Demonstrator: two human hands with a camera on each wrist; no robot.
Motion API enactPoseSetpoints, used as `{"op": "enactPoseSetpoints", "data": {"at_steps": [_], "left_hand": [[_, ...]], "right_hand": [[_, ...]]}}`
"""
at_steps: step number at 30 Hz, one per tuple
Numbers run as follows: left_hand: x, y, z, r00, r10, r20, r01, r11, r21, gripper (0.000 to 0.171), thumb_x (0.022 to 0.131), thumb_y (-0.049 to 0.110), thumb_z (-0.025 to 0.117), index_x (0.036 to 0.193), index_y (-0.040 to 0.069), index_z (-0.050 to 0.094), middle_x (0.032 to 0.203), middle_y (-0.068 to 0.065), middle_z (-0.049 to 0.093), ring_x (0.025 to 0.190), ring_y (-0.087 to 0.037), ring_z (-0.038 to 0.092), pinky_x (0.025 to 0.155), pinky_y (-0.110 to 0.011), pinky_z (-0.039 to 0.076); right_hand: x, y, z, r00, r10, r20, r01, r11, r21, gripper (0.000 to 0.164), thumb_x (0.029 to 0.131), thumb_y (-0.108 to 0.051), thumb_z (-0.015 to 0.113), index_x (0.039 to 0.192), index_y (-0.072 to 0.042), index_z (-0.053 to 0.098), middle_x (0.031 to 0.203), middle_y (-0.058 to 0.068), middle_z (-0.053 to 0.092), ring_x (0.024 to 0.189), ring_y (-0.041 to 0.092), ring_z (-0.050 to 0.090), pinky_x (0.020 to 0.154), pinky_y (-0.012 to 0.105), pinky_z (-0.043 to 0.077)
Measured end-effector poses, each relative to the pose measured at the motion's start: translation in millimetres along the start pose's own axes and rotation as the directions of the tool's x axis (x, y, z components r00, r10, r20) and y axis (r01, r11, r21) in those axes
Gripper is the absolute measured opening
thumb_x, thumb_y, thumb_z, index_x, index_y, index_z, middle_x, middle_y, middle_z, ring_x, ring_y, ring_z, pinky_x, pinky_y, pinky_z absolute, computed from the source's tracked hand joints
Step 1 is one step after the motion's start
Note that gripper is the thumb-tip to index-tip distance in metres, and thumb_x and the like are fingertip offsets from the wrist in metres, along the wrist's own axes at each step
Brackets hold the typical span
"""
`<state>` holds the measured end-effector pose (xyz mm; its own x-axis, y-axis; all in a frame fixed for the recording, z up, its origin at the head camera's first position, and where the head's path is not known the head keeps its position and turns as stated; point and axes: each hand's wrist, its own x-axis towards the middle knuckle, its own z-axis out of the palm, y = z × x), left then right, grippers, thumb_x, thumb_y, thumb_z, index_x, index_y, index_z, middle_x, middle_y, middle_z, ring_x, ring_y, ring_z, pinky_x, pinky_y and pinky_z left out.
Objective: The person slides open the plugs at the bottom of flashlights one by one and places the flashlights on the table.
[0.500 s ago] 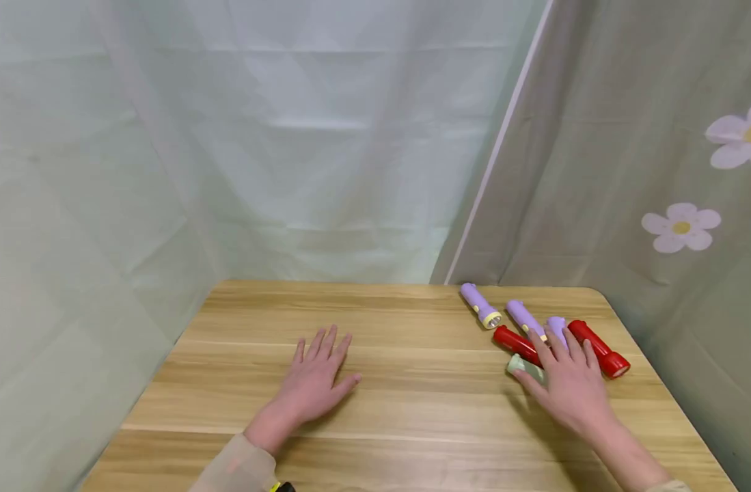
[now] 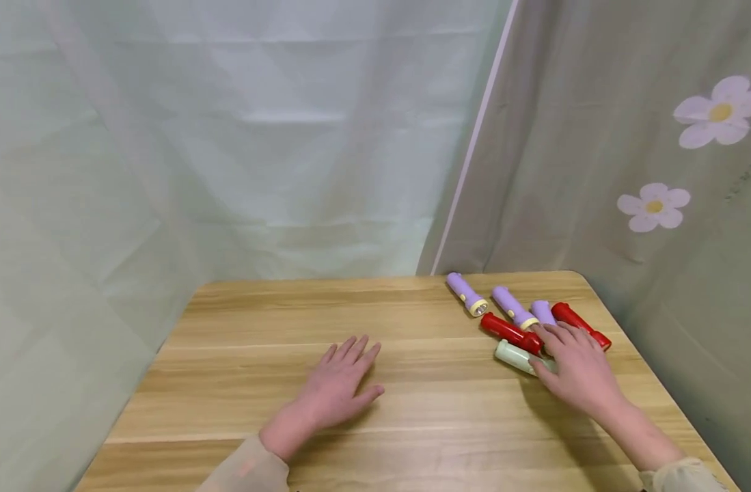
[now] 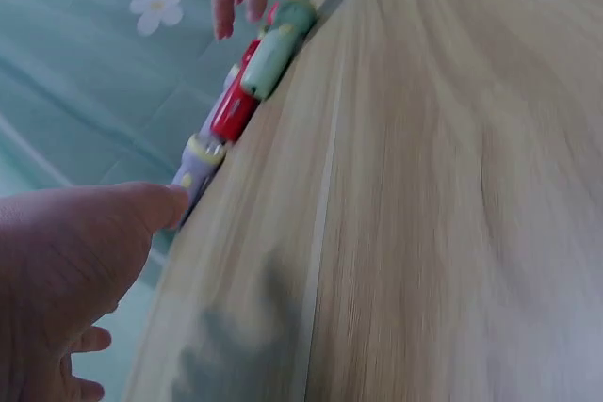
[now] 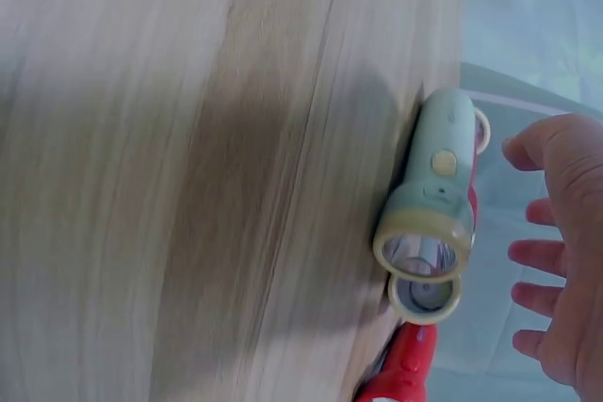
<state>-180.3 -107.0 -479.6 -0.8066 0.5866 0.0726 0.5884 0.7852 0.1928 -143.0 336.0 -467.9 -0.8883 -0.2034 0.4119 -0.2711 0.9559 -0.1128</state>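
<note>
My right hand [image 2: 578, 369] hovers over a group of flashlights at the table's far right, its fingers loosely bent and apart. In the right wrist view a gap shows between its thumb and the pale green flashlight [image 4: 443, 176]. Beside the green one lies a red flashlight [image 2: 504, 329]. Behind are two purple flashlights with yellow rims, one at the back [image 2: 464, 292] and one nearer [image 2: 510, 305]. A third purple flashlight [image 2: 542, 311] is partly hidden by the hand, as is another red flashlight [image 2: 573, 320]. My left hand [image 2: 335, 389] spreads its fingers over the tabletop, holding nothing.
The wooden table [image 2: 240, 355] has rounded back corners. Pale curtains [image 2: 289, 137] hang behind it and on both sides, with printed flowers [image 2: 654, 207] at right. The flashlights lie close to the table's right and back edges.
The head view has turned slightly right. My left hand has moved a little rightward over the table. My right hand has bent its fingers more and uncovered more of the green flashlight.
</note>
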Motion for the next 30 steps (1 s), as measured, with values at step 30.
{"op": "enactPoseSetpoints", "data": {"at_steps": [30], "left_hand": [[75.0,125.9,39.1,0.965,0.255,0.056,-0.256,0.967,0.0,0.063,0.101,0.057,0.052,0.155,0.024,0.046,0.155,-0.001,0.046,0.142,-0.02,0.042,0.116,-0.048,0.033]], "right_hand": [[-6,2,0,0.976,0.101,0.195,-0.101,0.995,-0.011,0.039,0.081,-0.037,0.084,0.105,-0.009,0.069,0.094,0.0,0.069,0.074,0.018,0.055,0.06,0.039,0.045]]}}
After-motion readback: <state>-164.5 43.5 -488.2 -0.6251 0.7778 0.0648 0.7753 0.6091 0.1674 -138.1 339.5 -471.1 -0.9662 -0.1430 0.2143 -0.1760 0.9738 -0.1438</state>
